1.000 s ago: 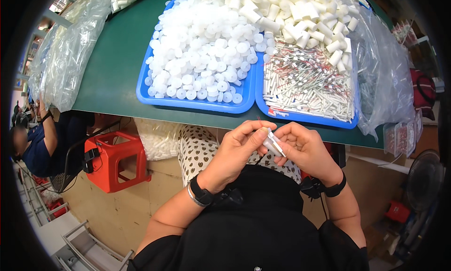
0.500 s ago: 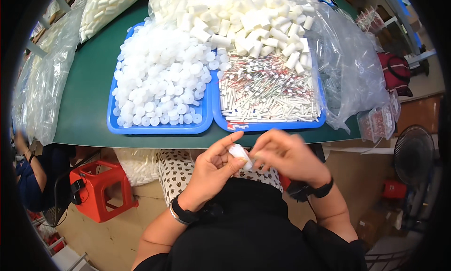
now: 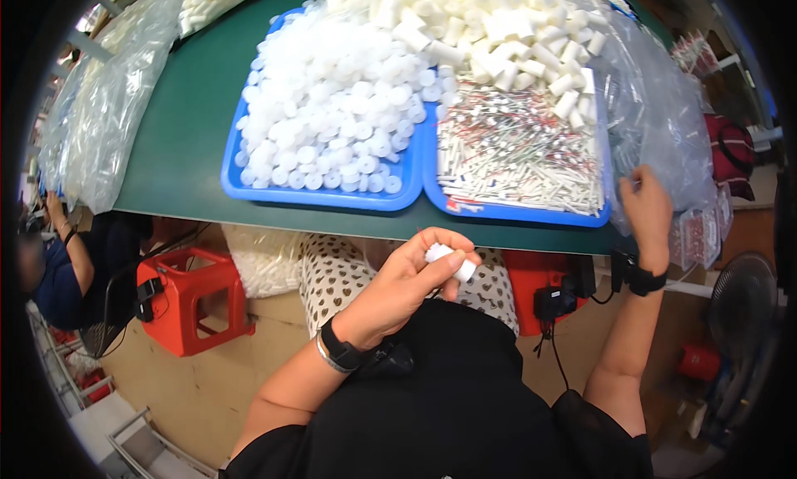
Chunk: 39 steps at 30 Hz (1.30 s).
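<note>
My left hand [image 3: 398, 284] is closed around a small white cylinder [image 3: 465, 269], pinched between thumb and fingers in front of the table edge. The fingers hide part of the cylinder. My right hand [image 3: 647, 209] is out at the right, beside the right tray's corner and the clear plastic bag [image 3: 656, 105]. Its thumb and forefinger are apart, with nothing visible between them. Translucent white round caps [image 3: 332, 122] fill the left blue tray [image 3: 332, 198]. Thin white sticks with red and dark wires [image 3: 515, 151] lie in the right blue tray [image 3: 531, 216], below piled cream cylinders [image 3: 498, 39].
The trays stand on a green table [image 3: 183, 122]. Clear plastic bags [image 3: 116, 97] lie at its left. Red stools [image 3: 195, 300] stand below, one with a black device [image 3: 554, 300]. A fan [image 3: 743, 300] is at right; another person's arm [image 3: 76, 251] shows at left.
My right hand has left the white cylinder and moved right toward the plastic bag. My left hand still holds the cylinder. The view has shifted, so the trays appear farther right.
</note>
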### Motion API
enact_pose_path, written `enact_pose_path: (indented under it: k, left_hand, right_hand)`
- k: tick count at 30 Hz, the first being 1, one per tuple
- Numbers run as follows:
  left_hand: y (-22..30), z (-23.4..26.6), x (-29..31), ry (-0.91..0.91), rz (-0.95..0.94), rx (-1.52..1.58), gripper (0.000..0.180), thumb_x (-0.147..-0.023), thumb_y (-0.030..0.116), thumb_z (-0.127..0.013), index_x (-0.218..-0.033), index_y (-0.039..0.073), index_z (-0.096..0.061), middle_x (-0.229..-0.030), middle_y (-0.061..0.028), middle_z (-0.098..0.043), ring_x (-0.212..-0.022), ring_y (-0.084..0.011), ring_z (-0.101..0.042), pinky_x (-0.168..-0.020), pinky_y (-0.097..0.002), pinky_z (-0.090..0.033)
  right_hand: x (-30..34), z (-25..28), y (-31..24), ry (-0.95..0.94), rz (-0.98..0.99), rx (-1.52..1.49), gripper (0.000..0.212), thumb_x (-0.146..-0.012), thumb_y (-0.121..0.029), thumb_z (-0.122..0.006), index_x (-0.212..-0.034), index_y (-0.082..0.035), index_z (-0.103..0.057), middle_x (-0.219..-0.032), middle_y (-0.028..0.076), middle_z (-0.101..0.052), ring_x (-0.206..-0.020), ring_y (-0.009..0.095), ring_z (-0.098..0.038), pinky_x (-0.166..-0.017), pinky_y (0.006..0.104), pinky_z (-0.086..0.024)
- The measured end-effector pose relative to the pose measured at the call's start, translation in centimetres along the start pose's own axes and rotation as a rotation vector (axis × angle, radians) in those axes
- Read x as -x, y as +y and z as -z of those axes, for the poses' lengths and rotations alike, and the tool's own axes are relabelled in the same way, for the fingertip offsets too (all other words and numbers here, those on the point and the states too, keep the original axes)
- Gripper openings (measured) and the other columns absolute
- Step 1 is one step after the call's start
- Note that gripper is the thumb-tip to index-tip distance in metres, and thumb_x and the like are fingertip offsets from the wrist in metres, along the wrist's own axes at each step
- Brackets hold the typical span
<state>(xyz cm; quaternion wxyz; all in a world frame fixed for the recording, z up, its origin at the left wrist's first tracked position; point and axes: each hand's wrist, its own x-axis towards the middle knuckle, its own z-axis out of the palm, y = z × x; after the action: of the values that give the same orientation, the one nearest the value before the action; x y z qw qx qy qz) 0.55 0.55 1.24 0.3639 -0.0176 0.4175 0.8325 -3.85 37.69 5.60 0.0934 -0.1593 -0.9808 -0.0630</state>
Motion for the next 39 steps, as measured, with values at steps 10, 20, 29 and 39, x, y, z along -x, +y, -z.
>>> enact_pose_path:
  k: [10, 20, 29, 39]
  left_hand:
    - [-0.9, 0.6, -0.8, 0.084, -0.032, 0.217, 0.022, -0.101, 0.024, -0.055, -0.105, 0.002, -0.06, -0.08, -0.001, -0.059, -0.071, -0.0064, -0.053, -0.064, -0.0221, -0.042]
    - [-2.2, 0.5, -0.3, 0.231, -0.277, -0.101, 0.017, -0.1, 0.017, -0.054, -0.112, 0.006, -0.053, -0.087, -0.002, -0.059, -0.074, -0.0058, -0.052, -0.062, -0.0205, -0.041]
    - [-3.1, 0.4, -0.4, -0.061, -0.331, -0.157, 0.047, -0.091, 0.003, -0.056, -0.137, 0.004, -0.048, -0.148, -0.0124, -0.04, -0.135, -0.02, -0.04, -0.112, -0.0349, -0.031]
    - [-1.8, 1.0, -0.7, -0.056, -0.151, 0.38, 0.055, -0.101, 0.028, -0.04, -0.148, 0.001, -0.032, -0.155, -0.0137, -0.033, -0.139, -0.0237, -0.038, -0.114, -0.0395, -0.032]
  right_hand:
    - [9.0, 4.0, -13.1, -0.291, 0.772, -0.825, 0.026, -0.079, -0.004, -0.07, -0.103, -0.002, -0.06, -0.088, 0.013, -0.062, -0.073, 0.032, -0.063, -0.064, 0.0381, -0.051]
    - [11.8, 0.0, -16.7, -0.24, 0.592, -1.125, 0.021, -0.088, -0.005, -0.066, -0.106, 0.002, -0.058, -0.089, 0.015, -0.061, -0.069, 0.03, -0.062, -0.059, 0.0354, -0.049]
    - [12.4, -0.9, -17.2, -0.183, 0.82, -1.117, 0.031, -0.081, 0.004, -0.061, -0.111, -0.001, -0.055, -0.093, 0.019, -0.062, -0.075, 0.036, -0.064, -0.062, 0.0419, -0.051]
    - [12.2, -0.6, -19.2, -0.079, 0.726, -1.083, 0.032, -0.086, -0.014, -0.069, -0.113, -0.001, -0.055, -0.095, 0.015, -0.061, -0.077, 0.034, -0.063, -0.064, 0.0404, -0.051]
